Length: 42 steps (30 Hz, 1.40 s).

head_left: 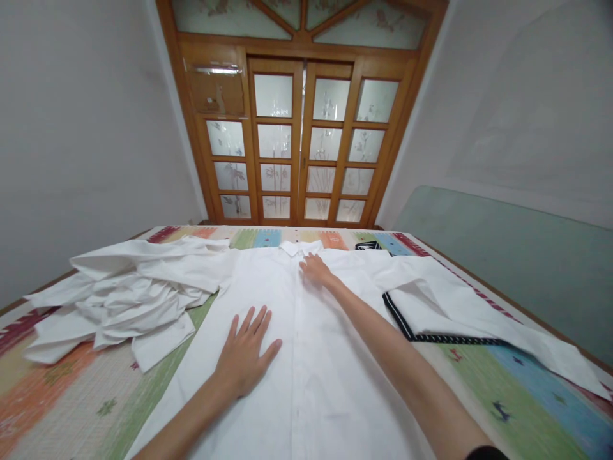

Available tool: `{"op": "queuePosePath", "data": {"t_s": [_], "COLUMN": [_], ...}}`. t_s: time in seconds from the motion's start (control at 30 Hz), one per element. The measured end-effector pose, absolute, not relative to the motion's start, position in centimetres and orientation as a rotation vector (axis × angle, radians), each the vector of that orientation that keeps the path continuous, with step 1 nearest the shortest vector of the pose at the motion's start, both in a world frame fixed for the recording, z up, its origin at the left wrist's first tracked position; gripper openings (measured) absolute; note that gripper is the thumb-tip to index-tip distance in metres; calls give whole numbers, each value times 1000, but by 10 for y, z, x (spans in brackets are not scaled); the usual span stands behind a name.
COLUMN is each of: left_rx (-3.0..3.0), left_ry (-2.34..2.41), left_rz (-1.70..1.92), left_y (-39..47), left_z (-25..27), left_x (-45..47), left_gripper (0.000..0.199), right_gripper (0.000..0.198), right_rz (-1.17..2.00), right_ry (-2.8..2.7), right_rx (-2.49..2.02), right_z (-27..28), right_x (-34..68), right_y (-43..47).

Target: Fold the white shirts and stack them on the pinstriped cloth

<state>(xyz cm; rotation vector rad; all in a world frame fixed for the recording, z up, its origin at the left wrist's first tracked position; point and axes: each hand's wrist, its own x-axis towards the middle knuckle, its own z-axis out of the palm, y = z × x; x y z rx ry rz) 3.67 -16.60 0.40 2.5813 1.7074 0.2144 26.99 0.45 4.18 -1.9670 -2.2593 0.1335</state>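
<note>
White shirt point(306, 345) cloth spreads nearest the camera, its lower part running past the near edge, front upward on the striped cover point(479, 409). The left hand point(246, 358) lies flat on the shirt's left half, fingers spread, with nothing in its grasp. Farther off, the right hand point(315, 269) is partly curled just below the collar point(290, 248), beside the button line; whether it pinches any fabric I cannot tell. A rumpled white heap point(129, 300) lies to the left, and a black-edged piece point(407, 326) shows under the sleeve on the right.

The shirt looks light, soft and thin, likely to wrinkle or slide if dragged, though hardly fragile. The collar and buttoned front should be its stiffest parts; shoulder seams or side edges probably offer the best grip, taken with both hands.
</note>
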Motion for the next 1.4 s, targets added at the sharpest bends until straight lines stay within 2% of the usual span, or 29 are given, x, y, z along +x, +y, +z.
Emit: {"op": "queuePosePath", "data": {"t_s": [0.07,0.17,0.3,0.53,0.7,0.87,1.07,1.17,1.4], "left_rx": [2552,2509,2448,2369,2362,2395,2431,2510,2574], "left_ry": [1747,1850,1996,2116,2139,2086,1856,1770,1710], "left_rz": [205,224,257,182,148,377,425,438,475], "left_y": [-165,-161,-155,-135,-90,-33,19,35,60], "left_z": [4,0,-5,-3,17,36,28,23,18], "left_x": [36,33,27,12,14,46,114,140,151], "left_gripper": [73,73,76,81,67,50,37,35,44], "right_gripper": [46,47,39,35,33,29,26,27,31], "right_rz": [165,49,-50,-151,-84,-17,-37,31,80], "right_ry": [-2253,-2121,-1995,-1874,-1846,-1771,-1662,-1600,-1576], "right_rx": [-1984,-2049,-2099,-2036,-2031,-2063,-2036,-2049,-2051], "right_z": [31,21,22,20,20,20,14,12,11], "right_x": [256,242,230,233,236,237,240,243,246], "right_y": [6,8,12,14,14,13,16,22,28]}}
